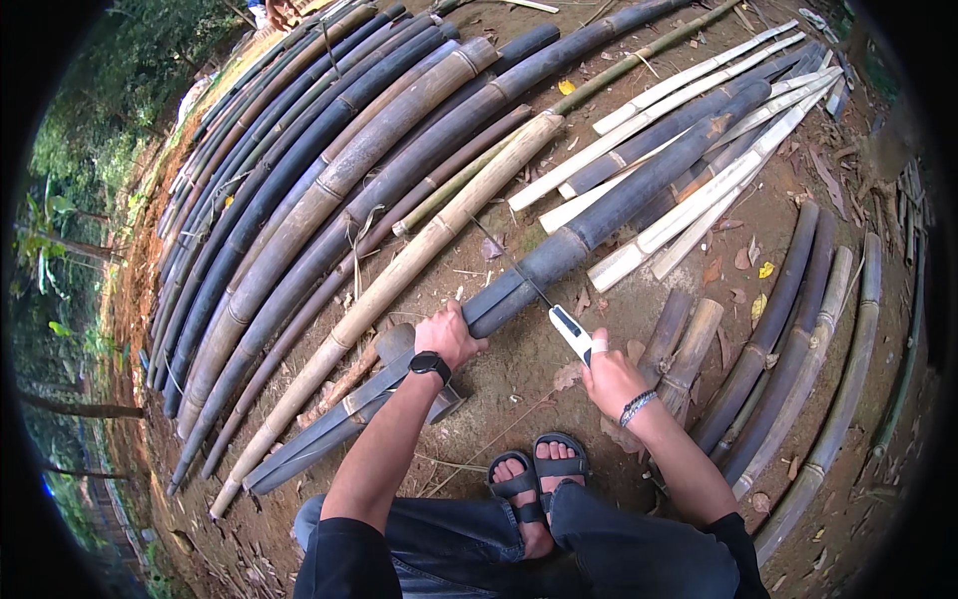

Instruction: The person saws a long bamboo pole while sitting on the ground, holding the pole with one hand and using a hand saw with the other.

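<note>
A thick dark bamboo pole runs diagonally in front of me, from the lower left up to the right. My left hand is closed over it, with a black watch on that wrist. In my right hand is the white and dark handle of a hand saw. Its thin blade lies across the pole, just beyond my left hand. Lengthwise gaps show in the pole's near part. Under that part rests a short bamboo piece, partly hidden by my left forearm.
Many long bamboo poles lie side by side on the left. Pale split strips lie at the upper right. Curved poles and short cut pieces are to the right. My sandaled feet stand on bare soil with dry leaves.
</note>
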Tool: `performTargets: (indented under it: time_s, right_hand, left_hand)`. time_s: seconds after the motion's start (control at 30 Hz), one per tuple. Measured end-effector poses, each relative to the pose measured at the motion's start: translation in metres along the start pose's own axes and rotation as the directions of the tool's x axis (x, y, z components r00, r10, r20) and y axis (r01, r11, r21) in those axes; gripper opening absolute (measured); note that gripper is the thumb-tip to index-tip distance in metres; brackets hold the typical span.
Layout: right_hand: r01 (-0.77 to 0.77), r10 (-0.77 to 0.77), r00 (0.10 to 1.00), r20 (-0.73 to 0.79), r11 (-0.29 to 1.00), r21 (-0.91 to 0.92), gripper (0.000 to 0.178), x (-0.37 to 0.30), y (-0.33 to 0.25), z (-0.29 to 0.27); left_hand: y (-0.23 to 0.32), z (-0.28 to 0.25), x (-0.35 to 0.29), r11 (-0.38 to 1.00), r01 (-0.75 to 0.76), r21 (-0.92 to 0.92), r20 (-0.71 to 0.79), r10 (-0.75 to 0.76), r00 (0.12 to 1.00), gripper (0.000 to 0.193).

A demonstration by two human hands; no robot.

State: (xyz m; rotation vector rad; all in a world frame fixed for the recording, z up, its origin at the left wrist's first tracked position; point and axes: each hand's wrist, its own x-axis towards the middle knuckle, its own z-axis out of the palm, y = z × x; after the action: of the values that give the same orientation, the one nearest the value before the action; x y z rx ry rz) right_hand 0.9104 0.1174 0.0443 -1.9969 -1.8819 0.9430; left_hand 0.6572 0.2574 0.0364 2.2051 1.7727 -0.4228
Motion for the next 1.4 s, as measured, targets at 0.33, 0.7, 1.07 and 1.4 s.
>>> performTargets:
  time_s: [0.33, 0.7, 1.07, 1.4]
  right_hand:
    - [-0.036, 0.036, 0.999, 0.011, 0.999, 0.025, 0.047, -0.008, 0.0, 0.004]
    - [-0.109, 0.103, 0.992, 0.075, 0.991, 0.081, 0.046, -0.035, -0.004, 0.0]
    - [-0.124, 0.123, 0.991, 0.045, 0.992, 0.027, 0.049, -0.064, 0.008, 0.007]
    - [-0.105, 0.103, 0.994, 0.038, 0.993, 0.047, 0.058, -0.047, 0.008, -0.002]
  left_hand:
    - [0.005, -0.006, -0.002, 1.0, 0.029, -0.01, 0.029, -0.029, 0.999, 0.071]
    - [-0.004, -0.008, -0.007, 1.0, 0.009, -0.01, 0.048, -0.009, 0.999, 0.073]
    - [-0.009, -0.011, -0.006, 0.999, -0.042, -0.011, 0.004, 0.042, 0.999, 0.076]
    - [-0.009, -0.013, -0.002, 0.997, -0.07, -0.014, -0.034, 0.07, 0.997, 0.076]
